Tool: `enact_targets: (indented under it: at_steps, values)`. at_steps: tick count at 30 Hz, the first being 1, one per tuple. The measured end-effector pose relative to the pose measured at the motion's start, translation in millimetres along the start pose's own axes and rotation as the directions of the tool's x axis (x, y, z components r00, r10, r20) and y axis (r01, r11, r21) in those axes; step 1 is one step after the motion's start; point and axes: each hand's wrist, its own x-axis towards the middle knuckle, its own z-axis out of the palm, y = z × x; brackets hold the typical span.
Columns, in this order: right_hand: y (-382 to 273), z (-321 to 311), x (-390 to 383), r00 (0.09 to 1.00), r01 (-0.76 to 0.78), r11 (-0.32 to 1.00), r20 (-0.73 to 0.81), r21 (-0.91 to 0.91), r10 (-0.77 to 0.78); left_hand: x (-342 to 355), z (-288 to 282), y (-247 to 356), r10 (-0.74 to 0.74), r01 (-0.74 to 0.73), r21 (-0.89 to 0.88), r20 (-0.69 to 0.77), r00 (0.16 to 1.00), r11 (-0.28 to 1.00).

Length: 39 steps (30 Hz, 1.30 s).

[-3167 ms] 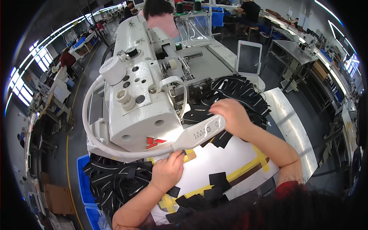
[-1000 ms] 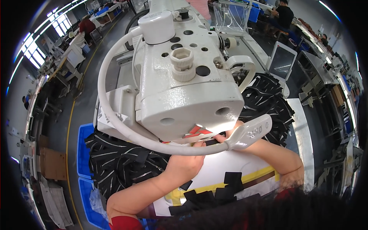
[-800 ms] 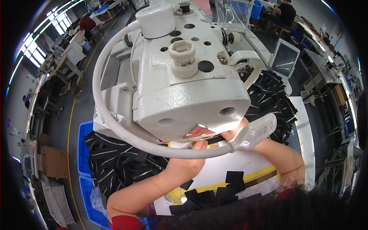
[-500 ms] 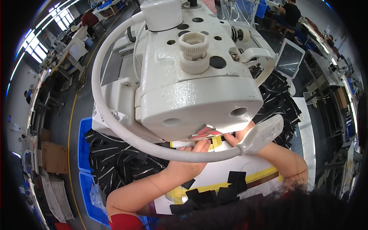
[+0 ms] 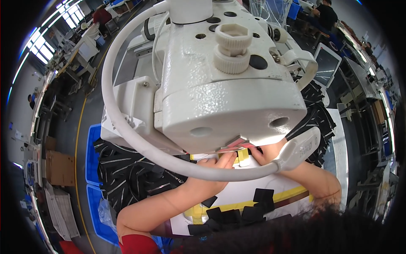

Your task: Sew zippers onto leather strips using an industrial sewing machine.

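Note:
Both my hands are beneath the head of a white sewing machine point(image 5: 232, 106). My left hand point(image 5: 216, 169) lies with its fingers stretched flat on the white work surface point(image 5: 249, 184), beside a yellow-taped patch point(image 5: 243, 157) under the machine head. The white cable point(image 5: 190, 170) crosses in front of this hand. My right hand point(image 5: 270, 153) is on the other side of that patch, its thumb toward it. Its other fingers are mostly hidden by the machine head, so their grip cannot be seen. What lies under the needle area is hidden too.
Several black fabric squares point(image 5: 230, 216) lie near the front edge, by yellow tape point(image 5: 287, 194). Black strips with pale lines point(image 5: 131, 173) are heaped at left, more point(image 5: 317, 127) at right. Blue bins point(image 5: 94, 158) stand left. A white control paddle point(image 5: 302, 148) hangs above my right wrist.
The machine has shifted slightly right and down in the picture. My left hand's fingers remain by the yellow-taped patch; my right hand appears slightly farther right.

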Motion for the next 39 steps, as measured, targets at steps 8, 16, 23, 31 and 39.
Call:
enact_targets:
  at_steps: [8,16,23,31,39]
  values:
    - [4,8,-10,0.94,0.339,0.933,0.003,-0.124,-0.341,-1,1,3,-0.005,0.005,0.028,-0.003,1.0,1.0]
    - [7,15,-21,0.958,0.283,0.951,0.083,-0.128,-0.274,-6,-16,3,-0.115,0.123,0.054,-0.132,0.985,0.991]
    - [6,30,-29,0.972,0.152,0.98,0.199,-0.13,-0.125,-6,-13,5,-0.061,0.063,0.022,-0.091,0.994,0.998]
    - [20,33,-35,0.99,0.139,0.99,0.033,0.019,-0.139,-4,-19,3,-0.04,0.04,0.0,0.06,0.997,0.999]
    - [5,21,-21,0.977,0.119,0.989,0.188,-0.093,-0.1,2,-18,2,-0.06,0.057,0.039,0.084,0.995,0.998]
